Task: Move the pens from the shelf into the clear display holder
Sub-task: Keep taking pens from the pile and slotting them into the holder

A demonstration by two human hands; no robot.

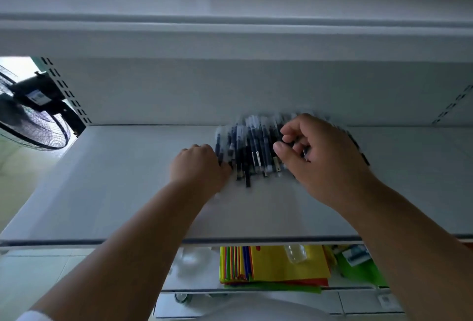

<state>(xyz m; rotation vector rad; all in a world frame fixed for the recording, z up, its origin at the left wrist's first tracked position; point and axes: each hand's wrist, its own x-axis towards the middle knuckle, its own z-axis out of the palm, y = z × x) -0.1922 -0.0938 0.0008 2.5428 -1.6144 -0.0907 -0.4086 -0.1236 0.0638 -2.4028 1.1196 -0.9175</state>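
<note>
1. A heap of slim, dark pens (252, 146) with clear barrels lies on a smooth white shelf (128, 192), near its back wall.
2. The left hand (198, 167) presses against the heap's left edge, fingers curled; whether it holds any pens is hard to tell.
3. The right hand (320, 157) hovers over the heap's right side, thumb and fingers curled and pinching at pens.
4. The heap is blurred, so single pens are hard to pick out.
5. Below, a stack of bright coloured sheets (273, 267) is partly cut off by the shelf edge.
6. A round wire-caged fan (30, 121) is cropped at the left.
</note>
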